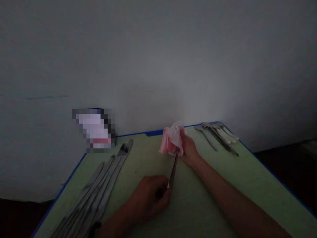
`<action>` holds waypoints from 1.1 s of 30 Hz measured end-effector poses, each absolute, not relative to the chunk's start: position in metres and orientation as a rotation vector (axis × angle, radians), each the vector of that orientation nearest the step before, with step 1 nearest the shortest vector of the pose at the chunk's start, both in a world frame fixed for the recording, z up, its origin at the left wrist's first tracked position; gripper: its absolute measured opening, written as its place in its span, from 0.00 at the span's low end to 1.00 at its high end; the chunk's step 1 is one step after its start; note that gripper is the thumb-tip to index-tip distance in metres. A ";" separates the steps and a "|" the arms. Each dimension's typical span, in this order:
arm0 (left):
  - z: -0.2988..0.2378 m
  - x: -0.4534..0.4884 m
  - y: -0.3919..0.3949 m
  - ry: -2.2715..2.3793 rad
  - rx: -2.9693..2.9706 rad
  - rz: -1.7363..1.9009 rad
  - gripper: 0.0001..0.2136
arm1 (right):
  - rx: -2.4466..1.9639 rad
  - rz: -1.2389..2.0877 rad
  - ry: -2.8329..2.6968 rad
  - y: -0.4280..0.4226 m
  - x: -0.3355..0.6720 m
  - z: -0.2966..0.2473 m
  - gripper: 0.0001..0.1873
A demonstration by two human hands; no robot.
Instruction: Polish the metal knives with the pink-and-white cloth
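Observation:
My left hand (153,195) is closed around the near end of a slim metal piece of cutlery (173,168), above the front middle of the table. The far end of the cutlery runs into a pink and white cloth (170,140), so its head is hidden and I cannot tell its kind. My right hand (189,145) grips this bunched cloth from the right side, with the fingers partly covered by its folds. Both hands are joined through the one utensil, which slants away from me.
Several long metal cutlery pieces (99,188) lie side by side on the left of the green table (198,208). At the back right are several spoons and other cutlery (218,137), some white-handled. A blurred-out device (94,127) leans by the wall (158,66).

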State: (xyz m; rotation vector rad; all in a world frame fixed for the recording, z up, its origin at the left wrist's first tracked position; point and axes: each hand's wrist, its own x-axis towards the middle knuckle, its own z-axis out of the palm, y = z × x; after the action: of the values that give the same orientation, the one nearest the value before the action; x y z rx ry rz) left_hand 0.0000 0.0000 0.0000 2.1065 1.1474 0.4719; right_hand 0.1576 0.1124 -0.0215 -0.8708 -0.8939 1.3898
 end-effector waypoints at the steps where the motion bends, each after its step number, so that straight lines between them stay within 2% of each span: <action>1: 0.001 -0.001 0.002 1.161 2.032 0.502 0.08 | -0.911 1.357 -0.982 0.110 0.157 -0.022 0.26; 9: -0.001 -0.003 0.012 1.236 1.778 0.565 0.12 | -1.125 1.004 -1.632 0.095 0.148 -0.020 0.23; 23: 0.001 -0.002 0.012 1.243 1.679 0.510 0.14 | -1.024 1.224 -1.666 0.092 0.150 -0.016 0.19; 28: 0.001 -0.007 0.013 1.094 1.690 0.497 0.09 | -1.035 1.260 -1.504 0.098 0.151 -0.019 0.18; 31: 0.004 -0.012 0.013 1.018 1.646 0.426 0.05 | -1.008 1.383 -1.161 0.103 0.152 -0.022 0.20; 33: 0.005 -0.016 0.014 1.008 1.642 0.390 0.06 | -0.942 1.450 -0.867 0.108 0.153 -0.023 0.19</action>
State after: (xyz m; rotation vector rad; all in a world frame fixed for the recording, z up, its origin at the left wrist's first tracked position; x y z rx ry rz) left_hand -0.0158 0.0136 0.0048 1.6417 1.0076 0.3895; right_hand 0.1534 0.1082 -0.0234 -0.9420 -0.8671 1.4501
